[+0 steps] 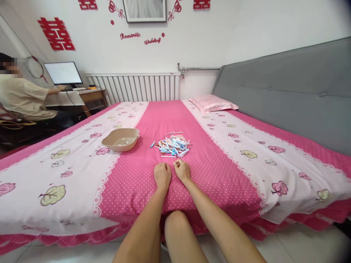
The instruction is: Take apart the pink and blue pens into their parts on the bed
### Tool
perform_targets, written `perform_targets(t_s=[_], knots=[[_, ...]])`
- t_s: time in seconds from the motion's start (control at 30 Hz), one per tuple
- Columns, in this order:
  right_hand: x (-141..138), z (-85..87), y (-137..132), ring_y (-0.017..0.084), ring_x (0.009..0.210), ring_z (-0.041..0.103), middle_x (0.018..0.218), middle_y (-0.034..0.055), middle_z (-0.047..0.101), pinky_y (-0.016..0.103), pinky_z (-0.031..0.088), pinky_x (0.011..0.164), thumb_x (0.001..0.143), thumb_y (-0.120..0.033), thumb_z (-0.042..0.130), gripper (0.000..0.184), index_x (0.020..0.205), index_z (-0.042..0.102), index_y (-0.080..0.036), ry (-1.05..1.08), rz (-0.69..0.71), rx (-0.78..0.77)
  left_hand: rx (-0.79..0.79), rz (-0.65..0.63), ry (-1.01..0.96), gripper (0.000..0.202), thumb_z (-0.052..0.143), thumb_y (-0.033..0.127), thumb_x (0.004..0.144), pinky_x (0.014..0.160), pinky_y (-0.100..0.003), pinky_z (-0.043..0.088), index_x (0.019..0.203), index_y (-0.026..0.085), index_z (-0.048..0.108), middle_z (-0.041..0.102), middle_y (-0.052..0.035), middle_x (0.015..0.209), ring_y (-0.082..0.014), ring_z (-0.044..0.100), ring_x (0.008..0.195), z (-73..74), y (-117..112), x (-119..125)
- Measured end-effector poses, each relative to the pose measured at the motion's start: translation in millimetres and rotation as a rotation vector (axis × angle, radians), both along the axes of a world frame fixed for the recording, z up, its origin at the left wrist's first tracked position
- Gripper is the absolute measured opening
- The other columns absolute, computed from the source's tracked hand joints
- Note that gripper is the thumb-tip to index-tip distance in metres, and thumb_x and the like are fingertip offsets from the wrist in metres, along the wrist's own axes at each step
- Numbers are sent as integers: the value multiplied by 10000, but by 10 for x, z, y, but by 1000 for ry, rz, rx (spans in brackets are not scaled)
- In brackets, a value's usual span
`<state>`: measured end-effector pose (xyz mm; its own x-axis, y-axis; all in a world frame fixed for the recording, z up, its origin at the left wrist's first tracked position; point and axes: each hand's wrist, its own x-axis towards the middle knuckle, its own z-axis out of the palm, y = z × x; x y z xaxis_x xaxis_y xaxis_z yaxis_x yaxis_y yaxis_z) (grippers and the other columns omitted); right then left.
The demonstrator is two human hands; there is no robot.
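On the pink dotted bedspread, my left hand [162,175] rests with its fingers curled in. Beside it lies my right hand [182,170], also closed in a loose fist. I see nothing held in either one. Just beyond both hands is a loose pile of thin sticks [174,145] in white, blue and brown; their exact kind is too small to make out. One short blue stick [153,144] lies apart on the pile's left. Farther left stands a tan plastic basin [120,147] with a few small pale pieces at its bottom.
A pink pillow [213,103] lies at the far right, near the grey headboard [287,87]. White railing [134,87] runs along the back wall. At left, a person in a beige shirt [23,96] sits at a desk with a monitor [63,73].
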<state>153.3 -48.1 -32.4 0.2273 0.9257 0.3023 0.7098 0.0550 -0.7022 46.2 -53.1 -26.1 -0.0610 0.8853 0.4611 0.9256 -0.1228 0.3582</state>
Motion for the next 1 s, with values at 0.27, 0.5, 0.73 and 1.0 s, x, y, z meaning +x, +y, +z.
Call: perform_targets(t_s=[0.27, 0.5, 0.73, 1.0], knots=[[-19, 20, -14, 155, 693, 620, 769, 39, 701, 230, 355, 612, 817, -266, 489, 170, 831, 642, -192, -17, -26, -3, 3, 6, 6, 306, 350, 203, 845, 771, -306, 375, 758, 157, 640, 651, -104, 815, -207, 569, 826, -24, -1, -2], [-50, 25, 19, 151, 675, 630, 736, 26, 700, 225, 366, 599, 809, -292, 495, 189, 805, 656, -191, -29, -54, -29, -6, 40, 21, 303, 352, 213, 847, 764, -306, 382, 759, 159, 636, 654, -98, 821, -209, 562, 837, -56, 59, 11], [-73, 19, 60, 147, 667, 630, 716, 21, 698, 220, 376, 592, 808, -307, 505, 191, 767, 659, -202, -47, -67, -41, -15, 56, 14, 267, 376, 237, 851, 735, -300, 391, 763, 163, 618, 636, -92, 839, -216, 543, 882, -45, 100, 30], [-88, 4, 96, 148, 632, 617, 688, 21, 688, 224, 353, 565, 823, -301, 483, 203, 747, 647, -206, -66, -71, -25, -15, 82, 26, 252, 389, 262, 860, 686, -286, 390, 749, 178, 599, 616, -75, 834, -207, 537, 879, -5, 95, 38]])
